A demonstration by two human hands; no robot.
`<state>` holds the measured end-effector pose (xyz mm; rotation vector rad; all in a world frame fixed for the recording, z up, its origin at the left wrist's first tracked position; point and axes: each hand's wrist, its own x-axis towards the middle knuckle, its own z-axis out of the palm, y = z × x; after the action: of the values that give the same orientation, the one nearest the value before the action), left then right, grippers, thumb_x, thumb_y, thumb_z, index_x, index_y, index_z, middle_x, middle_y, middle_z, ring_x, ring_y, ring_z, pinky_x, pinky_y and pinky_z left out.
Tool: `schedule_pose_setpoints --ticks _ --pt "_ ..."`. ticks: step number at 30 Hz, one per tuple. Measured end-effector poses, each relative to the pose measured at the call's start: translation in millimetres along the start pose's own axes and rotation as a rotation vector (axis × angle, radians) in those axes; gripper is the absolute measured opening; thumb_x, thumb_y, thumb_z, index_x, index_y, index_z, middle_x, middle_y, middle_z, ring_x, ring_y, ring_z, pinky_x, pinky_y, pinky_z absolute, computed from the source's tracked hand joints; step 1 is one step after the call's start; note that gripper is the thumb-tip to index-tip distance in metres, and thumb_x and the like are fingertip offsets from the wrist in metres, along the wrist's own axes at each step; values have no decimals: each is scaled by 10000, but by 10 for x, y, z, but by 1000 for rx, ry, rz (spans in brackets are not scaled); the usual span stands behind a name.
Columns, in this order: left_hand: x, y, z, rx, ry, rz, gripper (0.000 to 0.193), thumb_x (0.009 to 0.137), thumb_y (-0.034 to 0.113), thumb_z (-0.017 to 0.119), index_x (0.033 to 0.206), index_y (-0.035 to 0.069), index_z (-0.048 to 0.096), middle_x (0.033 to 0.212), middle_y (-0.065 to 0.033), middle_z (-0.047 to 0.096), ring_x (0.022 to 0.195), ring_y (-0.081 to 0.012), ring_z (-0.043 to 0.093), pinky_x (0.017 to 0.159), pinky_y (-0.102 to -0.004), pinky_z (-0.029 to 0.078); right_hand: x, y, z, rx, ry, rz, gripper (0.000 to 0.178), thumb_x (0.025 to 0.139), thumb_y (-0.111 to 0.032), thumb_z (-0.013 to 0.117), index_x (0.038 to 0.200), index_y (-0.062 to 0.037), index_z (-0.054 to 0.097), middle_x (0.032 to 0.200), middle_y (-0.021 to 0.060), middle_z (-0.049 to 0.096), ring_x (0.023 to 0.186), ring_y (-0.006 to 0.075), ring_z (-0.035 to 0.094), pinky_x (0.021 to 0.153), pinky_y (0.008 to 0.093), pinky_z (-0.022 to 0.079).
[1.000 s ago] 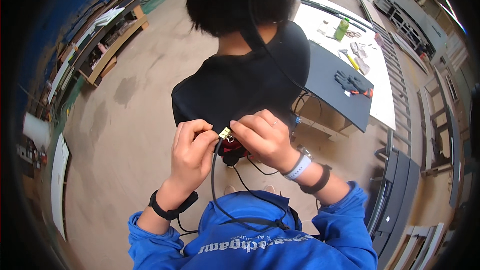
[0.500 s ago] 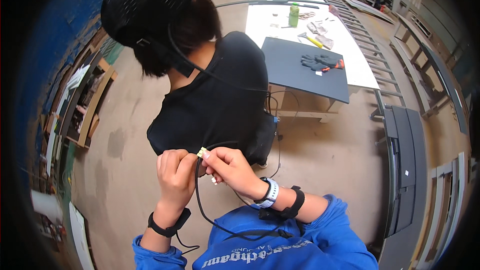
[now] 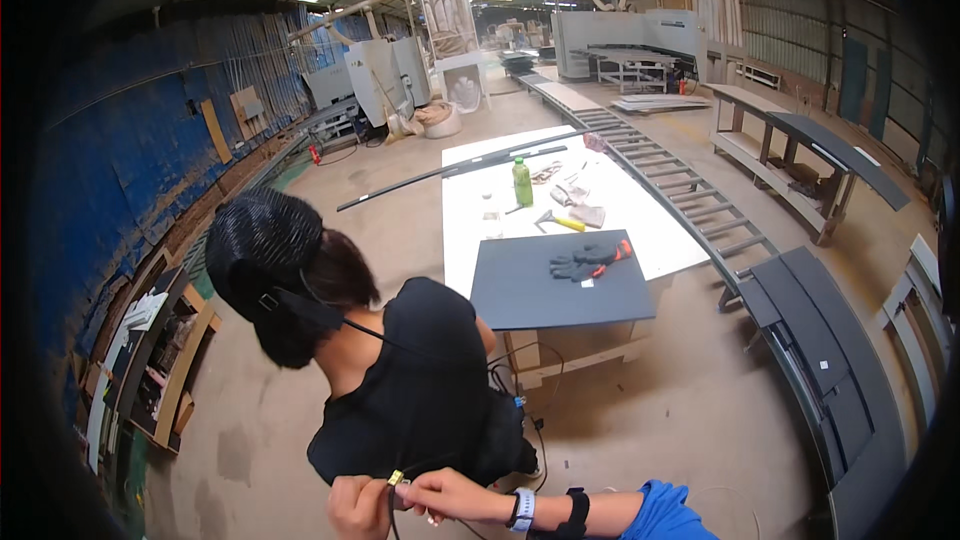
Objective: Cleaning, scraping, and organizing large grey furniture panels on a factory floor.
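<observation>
At the lower edge, my left hand (image 3: 360,507) and my right hand (image 3: 445,495) meet, both with closed fingers. Between them sits a small yellow piece (image 3: 396,478) on a thin black cable (image 3: 393,524); its exact kind is too small to make out. My left fingers pinch beside the yellow piece, and those of my right hand grip at its other side. A person in a black cap and black top (image 3: 420,380) stands just ahead, back turned. Another black cord (image 3: 365,330) runs from the cap over that person's shoulder.
Beyond the person stands a white table (image 3: 660,230) with a dark panel (image 3: 510,285), work gloves (image 3: 590,260), a green bottle (image 3: 522,183) and a yellow-handled tool (image 3: 562,222). A roller conveyor (image 3: 690,180) and stacked dark panels (image 3: 820,340) run along the right. Shelving (image 3: 165,370) stands left.
The view has tipped upward, so my hands, the person and the table sit lower and more of the workshop shows. Both hands remain together at the yellow piece.
</observation>
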<state>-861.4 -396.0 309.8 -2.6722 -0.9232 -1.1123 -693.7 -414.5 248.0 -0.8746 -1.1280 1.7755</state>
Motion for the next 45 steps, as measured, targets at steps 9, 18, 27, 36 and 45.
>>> schedule_pose_setpoints --ticks 9,18,27,36,45 --pt "79 245 358 296 47 -307 139 739 -34 650 858 12 596 823 -133 564 772 -321 549 670 -404 447 -615 -237 -1415 -249 -314 6 290 938 -297 583 901 -12 619 717 -5 597 616 45 574 540 207 481" --pt "59 535 101 624 145 -558 112 767 -24 641 855 28 597 815 -111 575 758 -298 557 645 -374 452 -786 -469 -2231 -282 -211 191 245 933 -248 592 913 -6 623 757 20 622 635 73 584 580 222 489" --pt "251 1557 1355 -117 -79 -507 125 718 43 680 834 63 639 830 -77 608 691 -264 591 586 -355 480 -481 -160 -2171 -672 -440 -144 249 898 -254 592 823 -18 619 635 112 599 594 209 611 564 333 479" --pt "267 1515 2456 -601 -379 -543 78 783 43 657 859 28 650 829 -98 611 696 -237 616 601 -314 497 -992 440 -3360 -1241 -366 257 295 865 -330 565 873 -41 624 821 175 649 784 372 626 682 470 487" --pt "810 1350 3360 -537 -678 -571 175 799 71 654 958 4 625 859 -132 624 741 -247 640 651 -312 512 -1407 622 -5590 -992 90 359 374 837 -401 604 928 -44 666 893 178 678 869 342 650 784 428 502"
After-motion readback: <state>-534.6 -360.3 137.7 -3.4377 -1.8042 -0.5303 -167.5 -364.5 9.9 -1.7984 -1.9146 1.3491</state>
